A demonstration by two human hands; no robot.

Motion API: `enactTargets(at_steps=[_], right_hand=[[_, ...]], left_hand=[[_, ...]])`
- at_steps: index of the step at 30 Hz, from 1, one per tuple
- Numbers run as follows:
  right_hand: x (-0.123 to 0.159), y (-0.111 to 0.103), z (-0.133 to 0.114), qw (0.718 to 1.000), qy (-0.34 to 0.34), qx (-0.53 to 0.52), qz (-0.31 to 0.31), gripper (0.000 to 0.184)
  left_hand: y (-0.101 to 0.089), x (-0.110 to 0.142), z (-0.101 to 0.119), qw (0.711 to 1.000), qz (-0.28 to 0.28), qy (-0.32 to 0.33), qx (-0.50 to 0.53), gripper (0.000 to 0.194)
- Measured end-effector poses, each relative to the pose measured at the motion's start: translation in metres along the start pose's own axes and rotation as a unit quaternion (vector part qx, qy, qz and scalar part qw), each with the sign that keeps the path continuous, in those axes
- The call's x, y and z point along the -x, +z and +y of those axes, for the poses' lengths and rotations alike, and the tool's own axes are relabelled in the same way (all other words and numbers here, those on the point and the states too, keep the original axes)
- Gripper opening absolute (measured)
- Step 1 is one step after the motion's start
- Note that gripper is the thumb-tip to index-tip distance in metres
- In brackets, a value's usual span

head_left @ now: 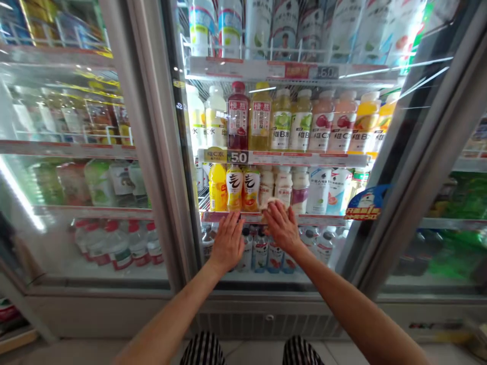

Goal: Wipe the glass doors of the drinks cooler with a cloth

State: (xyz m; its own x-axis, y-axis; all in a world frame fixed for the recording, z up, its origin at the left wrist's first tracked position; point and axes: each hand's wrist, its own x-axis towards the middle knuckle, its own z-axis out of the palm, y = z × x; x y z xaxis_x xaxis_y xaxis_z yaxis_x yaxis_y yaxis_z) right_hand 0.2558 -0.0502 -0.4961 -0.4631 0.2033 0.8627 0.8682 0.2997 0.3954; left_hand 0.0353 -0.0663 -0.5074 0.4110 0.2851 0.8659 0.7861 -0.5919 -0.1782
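My left hand (227,242) lies flat against the glass door (243,281) of a drinks fridge, fingers pointing up and nothing in it. To its right, my right hand (282,224) presses a pale, crumpled cloth (271,202) onto the same glass. Only the cloth's edges show around the fingers. Behind the glass, level with the fingertips, stand orange-labelled bottles (242,188), a yellow bottle (217,187) and whitish drink bottles (283,182). Both forearms reach up from the bottom of the view.
Metal door frames (150,126) run along both sides. Further bottles (114,243) stand behind the left door. A blue sticker (368,203) is at the right of the middle door. Below is a vent grille (262,324); my knees in striped cloth (202,349) are near it.
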Motion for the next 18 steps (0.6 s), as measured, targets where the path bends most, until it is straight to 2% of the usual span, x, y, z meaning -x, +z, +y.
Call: enactTargets(at_steps=[2,4,6,9,11,13,15,18], right_hand=[[0.025,0.002,-0.006,0.998,-0.049,-0.015,-0.033,0.045],[0.031,0.001,-0.002,0.996,-0.065,-0.023,-0.049,0.046],[0.014,-0.003,0.011,1.000,-0.012,-0.012,-0.022,0.048],[-0.023,-0.009,0.032,0.993,0.104,0.033,0.052,0.051],[-0.028,-0.009,0.032,0.990,0.118,0.042,0.070,0.051],[-0.008,-0.005,0.022,0.995,0.080,0.031,0.049,0.049],[0.023,-0.002,0.011,0.999,0.037,0.018,0.010,0.046],[0.047,-0.004,0.015,0.999,0.003,0.004,-0.032,0.045]], left_hand=[[0.002,-0.004,0.005,1.000,-0.010,0.018,-0.007,0.065],[0.004,-0.010,0.006,0.999,-0.010,0.024,-0.019,0.065],[0.005,-0.020,0.004,0.999,0.004,0.019,-0.029,0.066],[0.010,-0.034,0.004,0.999,0.025,0.022,-0.027,0.068],[0.014,-0.038,0.007,0.999,0.025,0.031,-0.020,0.067],[0.018,-0.037,0.011,0.999,0.016,0.033,-0.019,0.066],[0.021,-0.033,0.013,0.999,0.005,0.029,-0.025,0.065],[0.023,-0.028,0.012,0.999,0.000,0.035,-0.033,0.063]])
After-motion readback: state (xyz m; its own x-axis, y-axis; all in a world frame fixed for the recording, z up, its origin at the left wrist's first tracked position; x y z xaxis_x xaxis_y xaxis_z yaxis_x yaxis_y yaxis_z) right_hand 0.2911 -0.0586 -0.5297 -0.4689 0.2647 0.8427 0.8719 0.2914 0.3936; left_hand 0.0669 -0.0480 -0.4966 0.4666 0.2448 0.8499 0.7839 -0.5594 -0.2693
